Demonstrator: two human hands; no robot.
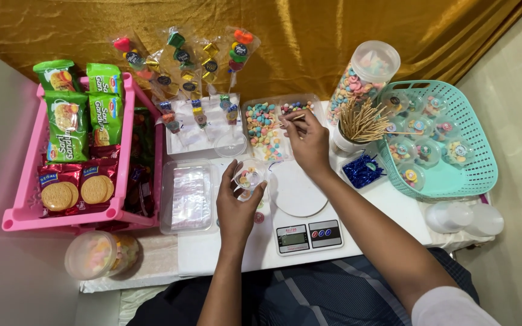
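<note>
My left hand (235, 205) holds a small clear plastic cup (249, 175) with a few pastel candies in it, just above the white table. My right hand (307, 140) pinches a thin wooden stick (292, 119) over a clear tray of small coloured candies (263, 130). A white digital kitchen scale (300, 208) sits right of the cup, under my right forearm.
A pink rack (25, 181) of biscuit packets stands at the left. Candy skewers stand in a white foam block (197, 133). A clear box of plastic bags (188, 196), a cup of wooden sticks (360, 124), a candy jar (364, 75), a teal basket (475, 157) of filled cups and white lids (463, 218) surround it.
</note>
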